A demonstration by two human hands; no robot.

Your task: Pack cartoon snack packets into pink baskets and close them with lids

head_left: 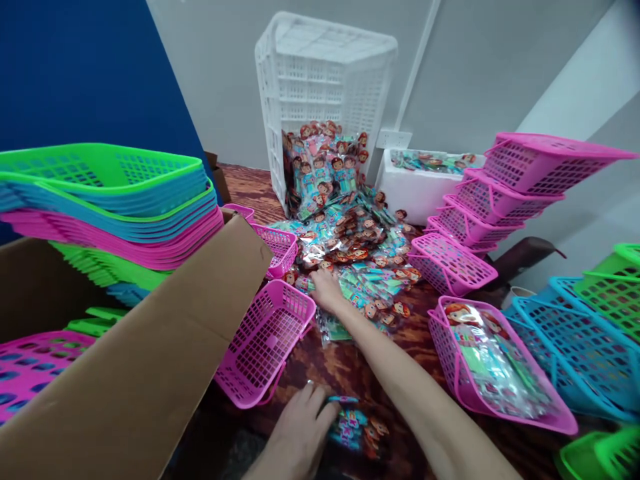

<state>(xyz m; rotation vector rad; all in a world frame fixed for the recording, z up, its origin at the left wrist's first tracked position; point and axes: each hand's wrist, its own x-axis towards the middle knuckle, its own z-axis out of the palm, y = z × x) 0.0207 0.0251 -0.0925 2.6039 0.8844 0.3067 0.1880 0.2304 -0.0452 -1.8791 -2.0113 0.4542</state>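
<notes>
My left hand (300, 427) is closed at the near edge of the table on a few clear plastic packets (353, 430) with colourful print and cartoon heads. My right hand (325, 290) reaches forward to the near left of a large heap of similar packets (360, 287), its fingers curled down on a packet there; the fingertips are partly hidden. Between my hands and to their left lies a bare pink plastic basket (270, 347) with a folded handle. Another pink basket (280, 250) stands behind it.
A tipped white crate (327, 50) spills packets at the back, beside a white foam box (407, 190). Right are stacked pink baskets (505, 193), a packet-filled pink basket (445, 333) and blue baskets (565, 340). A cardboard box (150, 353) with nested baskets (165, 227) blocks the left.
</notes>
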